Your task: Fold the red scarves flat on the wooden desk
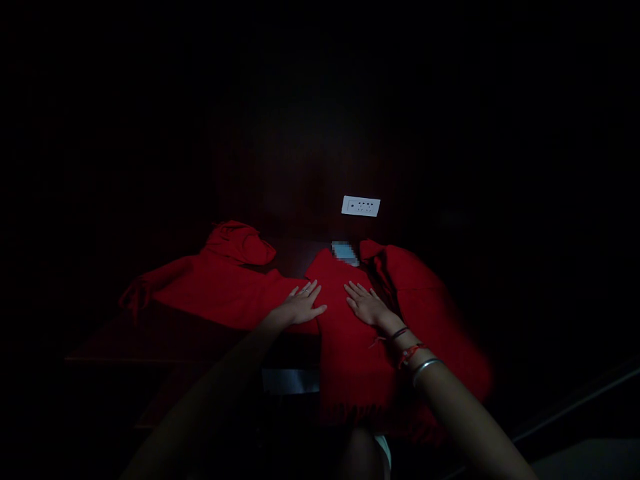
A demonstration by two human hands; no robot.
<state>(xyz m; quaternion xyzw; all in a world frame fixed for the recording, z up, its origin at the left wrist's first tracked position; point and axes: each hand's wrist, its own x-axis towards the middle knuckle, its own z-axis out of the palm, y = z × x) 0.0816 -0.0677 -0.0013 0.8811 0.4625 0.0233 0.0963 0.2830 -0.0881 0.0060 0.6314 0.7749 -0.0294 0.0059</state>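
Note:
Red fringed cloth, which looks like a scarf (350,360), lies over the table and hangs down past its front edge. My left hand (300,305) rests flat on the red cloth with its fingers spread. Opposite it, my right hand (367,305) also lies flat on the cloth, fingers stretched out, with bracelets around the wrist. More red cloth (215,287) spreads to the left and ends in a bunched heap (240,243). Another red fold (425,293) drapes down on the right, beyond my right hand.
A dark table (295,252) stands against a dark wall. On that wall sits a white power socket panel (361,206). A pale flat object, blurred out (345,253), lies behind the cloth. Below the table edge shows a greyish panel (291,381). Most surroundings are too dark to make out.

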